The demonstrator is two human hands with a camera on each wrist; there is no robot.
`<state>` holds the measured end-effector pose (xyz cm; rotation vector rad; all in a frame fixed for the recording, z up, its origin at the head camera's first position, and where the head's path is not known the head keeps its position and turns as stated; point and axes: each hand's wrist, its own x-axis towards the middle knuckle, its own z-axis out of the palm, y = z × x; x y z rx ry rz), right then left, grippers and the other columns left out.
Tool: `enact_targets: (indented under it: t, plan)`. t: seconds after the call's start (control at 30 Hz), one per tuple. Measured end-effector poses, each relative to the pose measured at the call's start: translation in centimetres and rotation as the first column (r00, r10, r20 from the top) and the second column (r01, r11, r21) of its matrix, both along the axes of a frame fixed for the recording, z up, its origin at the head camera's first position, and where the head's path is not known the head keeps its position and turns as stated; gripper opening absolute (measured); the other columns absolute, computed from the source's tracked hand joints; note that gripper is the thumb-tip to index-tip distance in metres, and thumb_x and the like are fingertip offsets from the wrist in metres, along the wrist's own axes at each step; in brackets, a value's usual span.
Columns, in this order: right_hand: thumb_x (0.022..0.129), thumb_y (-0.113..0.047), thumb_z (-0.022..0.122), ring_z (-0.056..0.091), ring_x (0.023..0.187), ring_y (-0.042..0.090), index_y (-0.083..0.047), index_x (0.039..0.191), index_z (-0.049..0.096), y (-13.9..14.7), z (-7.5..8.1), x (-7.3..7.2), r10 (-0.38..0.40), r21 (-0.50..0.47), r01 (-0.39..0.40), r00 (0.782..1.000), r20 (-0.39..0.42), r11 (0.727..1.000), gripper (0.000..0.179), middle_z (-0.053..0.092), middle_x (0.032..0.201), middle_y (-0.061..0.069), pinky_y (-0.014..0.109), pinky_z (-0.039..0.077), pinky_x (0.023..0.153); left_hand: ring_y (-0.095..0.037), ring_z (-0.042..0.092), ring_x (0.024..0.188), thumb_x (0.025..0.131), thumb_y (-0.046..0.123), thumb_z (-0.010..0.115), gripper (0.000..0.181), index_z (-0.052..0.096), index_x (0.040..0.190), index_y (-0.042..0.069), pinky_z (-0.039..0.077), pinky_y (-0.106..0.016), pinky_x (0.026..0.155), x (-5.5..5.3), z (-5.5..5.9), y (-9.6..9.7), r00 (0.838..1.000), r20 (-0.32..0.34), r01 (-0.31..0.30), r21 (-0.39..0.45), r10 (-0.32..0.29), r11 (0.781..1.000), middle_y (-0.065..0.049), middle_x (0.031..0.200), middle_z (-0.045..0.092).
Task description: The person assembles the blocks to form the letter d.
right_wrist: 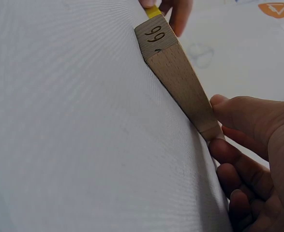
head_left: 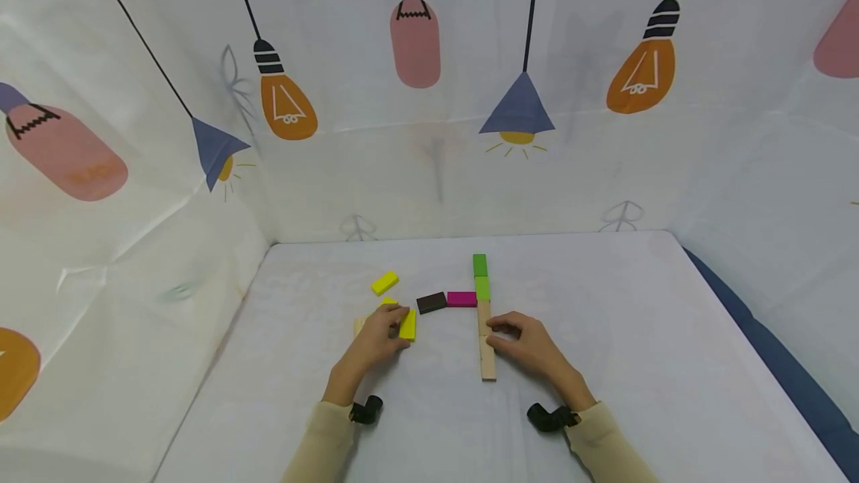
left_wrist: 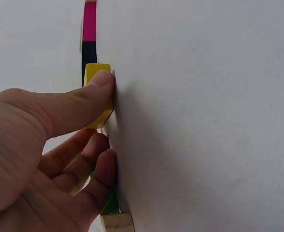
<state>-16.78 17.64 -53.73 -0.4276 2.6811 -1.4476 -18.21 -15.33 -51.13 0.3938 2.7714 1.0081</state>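
My left hand (head_left: pixel 379 338) pinches a yellow block (head_left: pixel 408 325) between thumb and fingers at the left of the table. In the left wrist view the thumb lies across this yellow block (left_wrist: pixel 97 94), with the other fingers loosely curled below it. My right hand (head_left: pixel 530 345) has its thumb and fingertips at the right side of a column of plain wooden blocks (head_left: pixel 487 360). Seen from the right wrist, the near wooden block (right_wrist: pixel 180 79) bears a carved "66" on its end. Two green blocks (head_left: pixel 481 276) continue that column away from me.
A magenta block (head_left: pixel 461 300) joins the column's left side, and a black block (head_left: pixel 432 302) lies slightly tilted beside it. Another yellow block (head_left: pixel 385 282) lies farther back. A pale wooden block (head_left: pixel 359 326) is partly hidden by the left hand. White patterned sheets surround the table.
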Motion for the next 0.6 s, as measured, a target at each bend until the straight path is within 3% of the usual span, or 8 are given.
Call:
enact_targets:
  t: [0.13, 0.6]
  plan:
    - [0.089, -0.026, 0.082, 0.068, 0.106, 0.016, -0.016, 0.116, 0.076, -0.01, 0.03, 0.0, -0.005, 0.002, 0.005, 1.0, -0.003, 1.0, 0.029, 0.074, 0.114, -0.003, 0.032, 0.056, 0.094, -0.029, 0.065, 0.112, 0.083, 0.005, 0.085, 0.061, 0.061, 0.14, 0.0, 0.055, -0.046, 0.1, -0.18, 0.15, 0.0, 1.0, -0.004, 0.008, -0.017, -0.008, 1.0, -0.02, 0.145, 0.056]
    - [0.09, -0.028, 0.081, 0.067, 0.108, 0.017, -0.016, 0.118, 0.075, 0.06, -0.02, 0.05, 0.009, -0.001, -0.009, 1.0, 0.002, 1.0, 0.031, 0.073, 0.116, -0.003, 0.031, 0.055, 0.095, -0.029, 0.064, 0.114, 0.085, 0.006, 0.083, 0.061, 0.06, 0.141, 0.002, 0.055, -0.045, 0.1, -0.12, 0.49, 0.33, 1.0, 0.012, 0.002, -0.02, -0.002, 1.0, -0.017, 0.146, 0.057]
